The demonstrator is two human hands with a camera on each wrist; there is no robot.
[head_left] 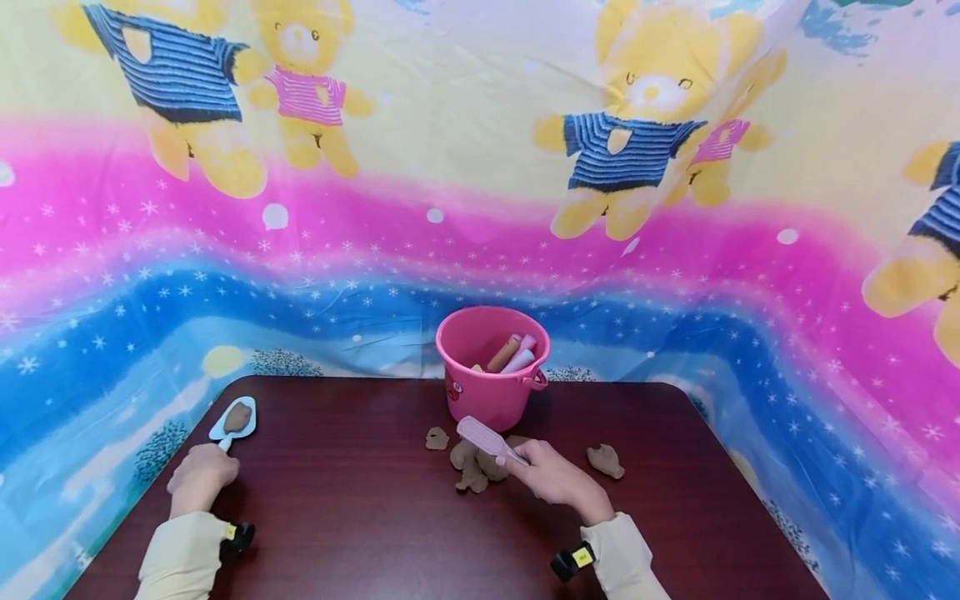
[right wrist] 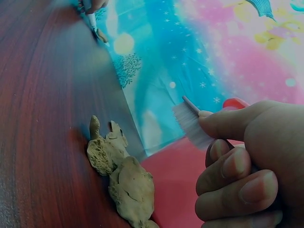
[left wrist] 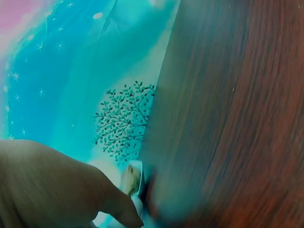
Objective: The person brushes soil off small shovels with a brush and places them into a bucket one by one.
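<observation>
At the table's left edge my left hand (head_left: 201, 477) grips the handle of a small pale toy shovel (head_left: 218, 432). A brown lump of clay (head_left: 237, 417) sits on its blade, also visible in the left wrist view (left wrist: 129, 180). My right hand (head_left: 553, 475) holds a pink brush (head_left: 483, 437) by its handle, thumb against it and fingers curled. The right wrist view shows the white bristles (right wrist: 192, 127), apart from the clay. Beneath the brush in the head view lies a pile of brown clay (head_left: 471, 477), partly hidden by it.
Behind the clay stands a pink bucket (head_left: 487, 404) with several rod-shaped things (head_left: 517, 360) inside. Loose clay pieces lie left (head_left: 437, 438) and right (head_left: 606, 461) of the pile. A printed cloth (head_left: 375, 250) hangs around the dark wooden table (head_left: 337, 517).
</observation>
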